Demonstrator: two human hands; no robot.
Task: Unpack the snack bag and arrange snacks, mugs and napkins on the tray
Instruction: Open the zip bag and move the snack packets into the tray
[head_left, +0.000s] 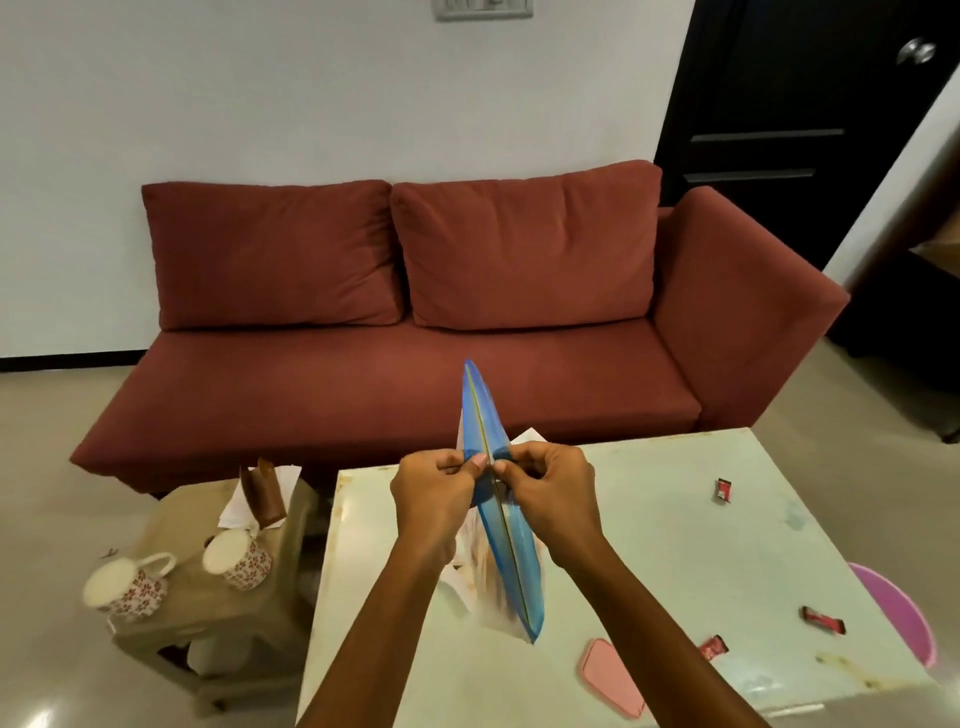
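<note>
A clear snack bag with a blue zip-seal top (506, 540) stands upright over the white table (675, 561). My left hand (434, 491) and my right hand (545, 486) pinch the two sides of the blue seal near its far end, thumbs meeting at the seam. The seam looks closed along its length. Three small red snack packets lie on the table: one at the far right (723, 490), one at the near right (822, 619), one beside my right forearm (712, 647). Two floral mugs (236, 558) (127, 584) stand on a low side table (208, 613) to the left, with white napkins (241, 501) behind them.
A pink flat item (613, 678) lies near the table's front edge. A pink round seat (901, 618) sits at the right, beyond the table. A brown holder (265, 493) stands among the napkins. A red sofa (415, 322) is behind the tables.
</note>
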